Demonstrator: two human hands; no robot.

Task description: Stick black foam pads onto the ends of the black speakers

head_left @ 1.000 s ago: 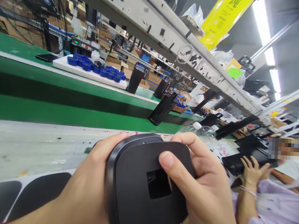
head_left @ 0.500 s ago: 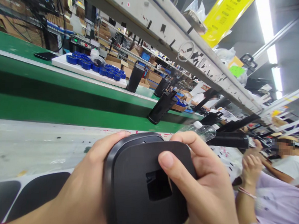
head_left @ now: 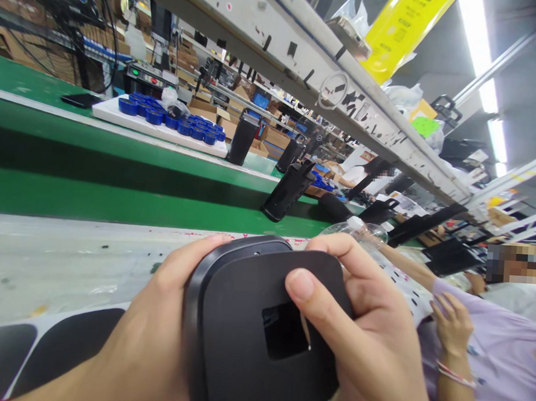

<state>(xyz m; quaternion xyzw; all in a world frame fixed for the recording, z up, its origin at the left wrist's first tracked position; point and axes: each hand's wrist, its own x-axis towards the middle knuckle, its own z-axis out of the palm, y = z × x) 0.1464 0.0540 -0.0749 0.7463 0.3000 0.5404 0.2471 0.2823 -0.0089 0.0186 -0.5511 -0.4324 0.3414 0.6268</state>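
Close to the camera, both my hands grip a black rounded-square plastic housing with a square opening in its face. My left hand wraps its left edge, thumb along the top rim. My right hand clasps the right side, its thumb pressed on the face just above the opening. The housing's lower part runs out of view.
Black pads on a white tray lie at lower left. A green conveyor carries upright black units. Blue caps on a white board sit beyond. A co-worker in a lilac sleeve reaches across at right, beside a clear bottle.
My hands and the housing have barely moved. The co-worker at right has stretched an arm toward the conveyor, and the black unit on the belt has drifted slightly left.
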